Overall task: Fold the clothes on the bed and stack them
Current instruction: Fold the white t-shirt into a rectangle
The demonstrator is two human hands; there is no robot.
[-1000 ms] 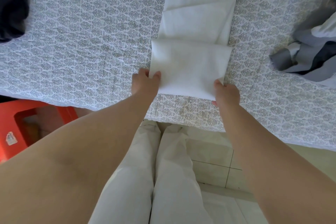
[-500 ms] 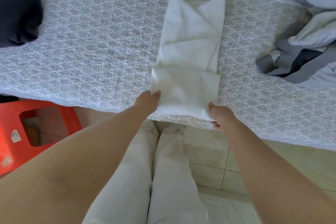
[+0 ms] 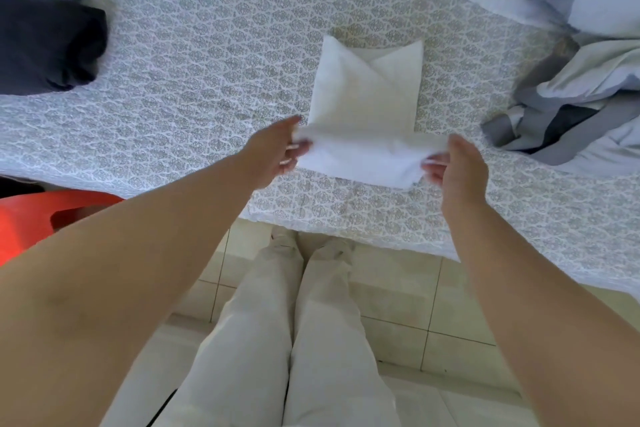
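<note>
Mid-fold: white garment [image 3: 367, 90] near end pinched by left hand [image 3: 277, 152] and right hand [image 3: 457, 166]. Next: carry forward, align edges.

Motion-blurred fingers [image 3: 297, 148] at the white garment's [image 3: 363, 97] lifted fold (dark pile [image 3: 45, 45] cut off left)

Red plastic stool [image 3: 31, 215], tiled floor [image 3: 408, 295]

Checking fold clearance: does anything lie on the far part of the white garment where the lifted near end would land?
Nothing visible does. Left hand and right hand hold the near end of the white garment; its far part lies bare.
</note>
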